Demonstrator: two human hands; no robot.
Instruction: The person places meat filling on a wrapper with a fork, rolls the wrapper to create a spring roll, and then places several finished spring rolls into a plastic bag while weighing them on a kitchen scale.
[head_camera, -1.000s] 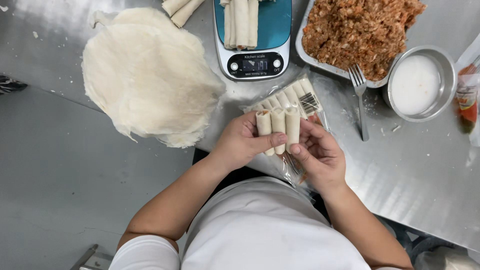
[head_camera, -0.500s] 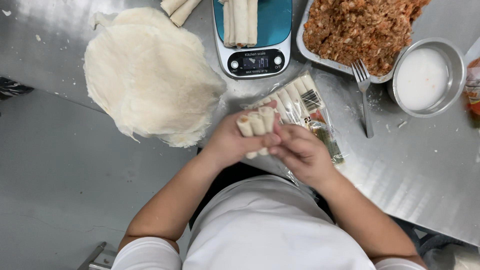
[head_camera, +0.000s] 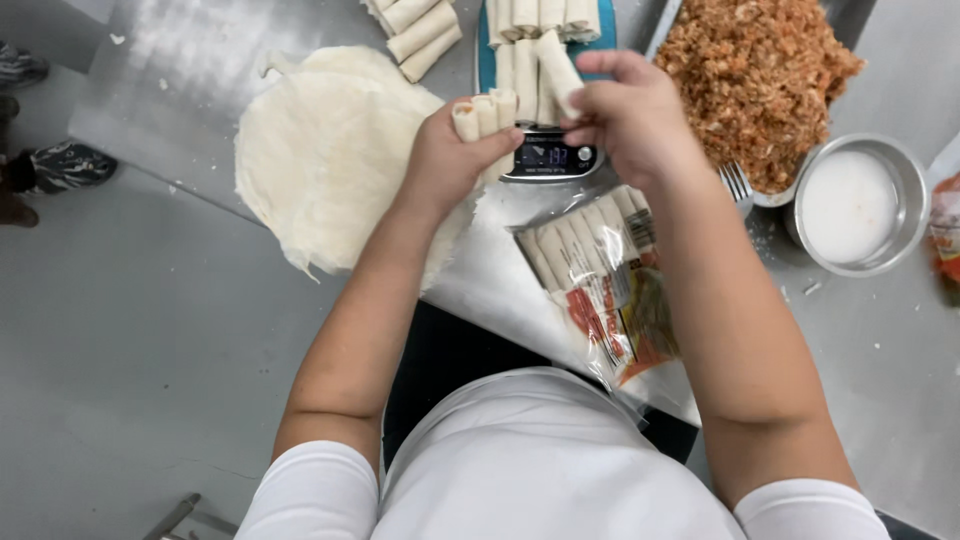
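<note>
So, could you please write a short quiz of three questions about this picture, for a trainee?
1. True or false: the left hand holds several pale rolled spring rolls.
2. The right hand holds one roll above: A) the round steel bowl of white liquid; B) the teal kitchen scale.
3. Which utensil lies beside the tray of minced filling?

Key: 1 true; 2 B; 3 a metal fork.

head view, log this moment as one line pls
left hand: holds spring rolls | right hand: holds one roll over kitchen scale | bagged rolls on steel table
</note>
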